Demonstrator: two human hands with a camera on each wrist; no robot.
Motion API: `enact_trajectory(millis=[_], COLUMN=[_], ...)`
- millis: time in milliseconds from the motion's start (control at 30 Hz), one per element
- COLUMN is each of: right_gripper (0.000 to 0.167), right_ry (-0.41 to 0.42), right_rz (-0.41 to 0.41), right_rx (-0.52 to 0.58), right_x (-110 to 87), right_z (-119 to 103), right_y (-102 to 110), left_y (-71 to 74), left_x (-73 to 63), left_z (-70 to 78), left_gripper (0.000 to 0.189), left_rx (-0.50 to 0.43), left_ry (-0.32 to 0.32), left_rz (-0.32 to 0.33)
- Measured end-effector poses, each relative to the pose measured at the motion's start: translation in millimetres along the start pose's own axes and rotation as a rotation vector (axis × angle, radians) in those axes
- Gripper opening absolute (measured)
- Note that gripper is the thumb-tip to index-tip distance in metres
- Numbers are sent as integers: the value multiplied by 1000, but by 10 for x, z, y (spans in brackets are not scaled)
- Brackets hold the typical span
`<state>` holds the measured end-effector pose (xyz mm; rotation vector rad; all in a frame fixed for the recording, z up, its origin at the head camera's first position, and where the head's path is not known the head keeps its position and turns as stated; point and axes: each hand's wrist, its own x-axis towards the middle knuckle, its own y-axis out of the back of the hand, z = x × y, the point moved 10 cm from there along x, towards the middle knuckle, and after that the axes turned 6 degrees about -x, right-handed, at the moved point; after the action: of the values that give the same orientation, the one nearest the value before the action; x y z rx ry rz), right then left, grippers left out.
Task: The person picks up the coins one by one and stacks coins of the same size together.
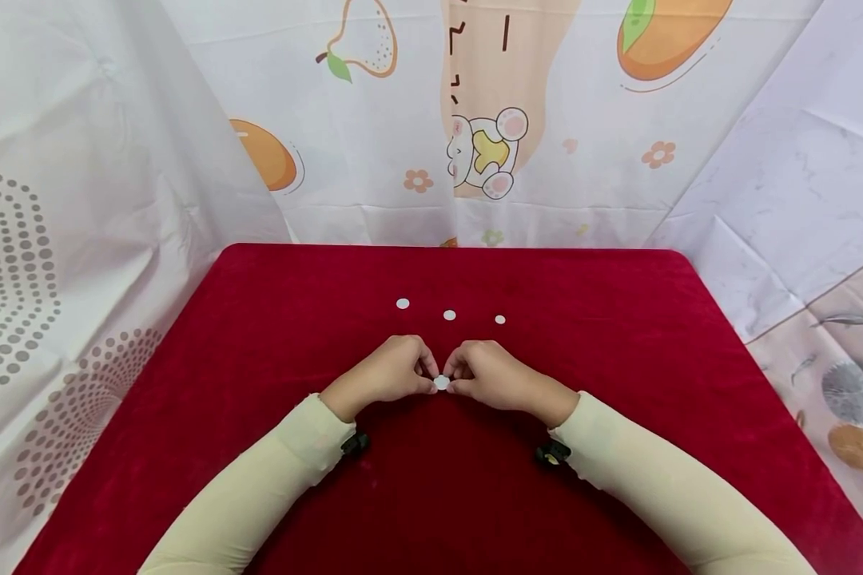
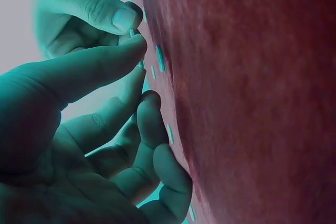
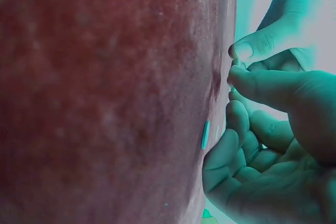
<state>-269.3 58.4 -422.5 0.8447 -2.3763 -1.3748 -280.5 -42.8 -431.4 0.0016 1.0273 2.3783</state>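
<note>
Over the front middle of the red cloth, my two hands meet at a small, thin white disc [image 1: 442,382]. My left hand [image 1: 397,369] pinches its left edge between thumb and index finger, the other fingers curled loosely. On the opposite edge, the thumb and index finger of my right hand [image 1: 494,375] pinch it too. The left wrist view shows the held disc edge-on between the fingertips, mostly covered. Several like discs lie flat beyond the hands: a left one [image 1: 403,303], a middle one [image 1: 449,315] and a smaller right one [image 1: 499,319].
The red cloth [image 1: 604,319] covers the whole table, whose back edge meets a hanging printed curtain [image 1: 374,160]. More curtains hang at the left [image 1: 115,263] and right [image 1: 777,176]. A dark wrist camera [image 1: 552,453] sits beneath the right sleeve.
</note>
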Motion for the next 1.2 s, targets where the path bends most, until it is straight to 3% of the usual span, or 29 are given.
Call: enact_trajectory(millis=[300,533,1200], right_gripper=[8,9,11], right_ry=[-28,-19,-11], right_rz=[-15,-16,-35], right_rx=[9,-5,21], right_x=[-39,-30,-32], right_z=[63,77,136], right_y=[-21,-38,-59], left_y=[-73,-77,-71], left_x=[18,15,23], left_z=[44,55,89], left_gripper=[13,13,15], left_rx=[91,109,140], left_ry=[-37,-14,-55], left_rz=[4,10,-1])
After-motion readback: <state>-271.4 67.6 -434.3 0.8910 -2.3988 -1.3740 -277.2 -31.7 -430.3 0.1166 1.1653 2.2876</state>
